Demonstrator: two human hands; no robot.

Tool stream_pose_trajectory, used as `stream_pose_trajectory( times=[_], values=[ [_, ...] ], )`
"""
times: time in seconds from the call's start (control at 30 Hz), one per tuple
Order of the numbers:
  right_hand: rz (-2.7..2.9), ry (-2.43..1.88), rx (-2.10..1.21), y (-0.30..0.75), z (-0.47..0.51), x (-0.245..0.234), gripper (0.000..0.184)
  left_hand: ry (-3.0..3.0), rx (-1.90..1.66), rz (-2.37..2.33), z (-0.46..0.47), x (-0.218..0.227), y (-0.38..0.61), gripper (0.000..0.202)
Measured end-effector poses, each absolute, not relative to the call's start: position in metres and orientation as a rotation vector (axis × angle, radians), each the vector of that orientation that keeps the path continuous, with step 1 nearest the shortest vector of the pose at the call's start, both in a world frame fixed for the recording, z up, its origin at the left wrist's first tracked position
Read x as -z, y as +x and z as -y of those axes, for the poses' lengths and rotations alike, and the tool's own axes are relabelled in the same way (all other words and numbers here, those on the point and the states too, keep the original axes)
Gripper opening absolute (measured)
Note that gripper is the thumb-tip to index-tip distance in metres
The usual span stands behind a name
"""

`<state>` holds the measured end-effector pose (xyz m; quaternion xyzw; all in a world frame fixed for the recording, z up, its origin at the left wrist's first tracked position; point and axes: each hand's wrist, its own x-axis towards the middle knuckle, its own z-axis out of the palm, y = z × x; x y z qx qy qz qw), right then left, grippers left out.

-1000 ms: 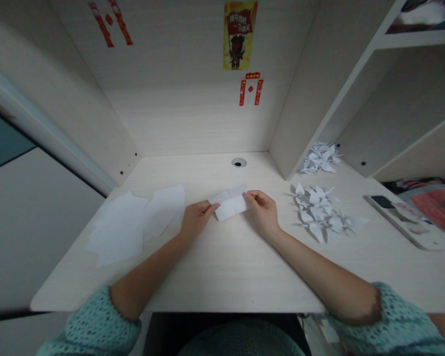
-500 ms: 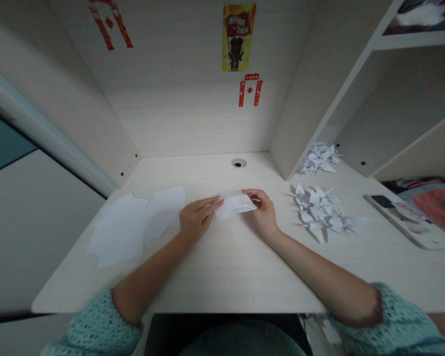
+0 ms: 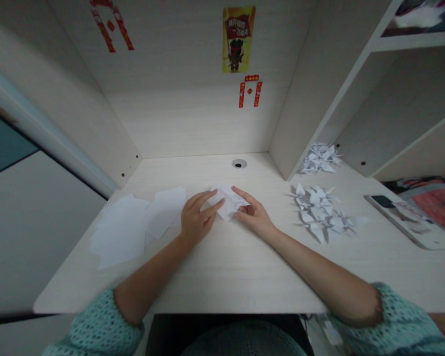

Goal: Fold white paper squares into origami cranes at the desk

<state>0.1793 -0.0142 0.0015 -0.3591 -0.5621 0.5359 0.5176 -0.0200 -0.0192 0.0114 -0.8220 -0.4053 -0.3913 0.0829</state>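
White paper [image 3: 228, 205] in both hands on a pale desk [image 3: 215, 282]

Crocheted sleeves [image 3: 100, 321] cross the desk's near edge. Mid-desk, the right hand [image 3: 255, 216] pinches the paper's right side between thumb and fingers; the left hand [image 3: 199, 216] spreads its fingers over the left side, whether gripping I cannot tell. Loose sheets [image 3: 120, 230] lie left; folded paper pieces [image 3: 321, 212] and a phone [image 3: 404, 222], right. Beyond rises a back panel [image 3: 185, 109] bearing a yellow sticker [image 3: 238, 39]. Fingers partly hide the paper, its dark marks unreadable; the top-right picture [image 3: 422, 17] is cut off.
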Motion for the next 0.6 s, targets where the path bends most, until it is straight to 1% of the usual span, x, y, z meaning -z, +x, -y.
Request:
stream_pose_trajectory(
  times=[0.07, 0.23, 0.33, 0.5, 0.6],
  values=[
    [1.304, -0.843, -1.314, 0.1781, 0.0160, -0.0032, 0.068, -2.465, 1.206, 1.208, 0.0190, -0.0102, -0.0194, 0.036],
    [1.194, -0.856, -1.349, 0.1778, 0.0167, -0.0007, 0.059, -2.485, 1.300, 1.158, 0.0202, -0.0087, -0.0190, 0.036],
    [1.125, -0.854, -1.404, 0.1788, 0.0151, 0.0007, 0.055, -2.370, 1.259, 1.194, 0.0197, -0.0110, -0.0201, 0.040],
    [0.934, -0.783, -1.514, 0.1779, 0.0127, 0.0006, 0.034, -2.323, 1.087, 1.239, 0.0156, -0.0146, -0.0242, 0.047],
    [0.816, -0.780, -1.572, 0.1771, 0.0118, 0.0008, 0.026, -2.365, 1.053, 1.199, 0.0139, -0.0143, -0.0262, 0.046]
  ],
)
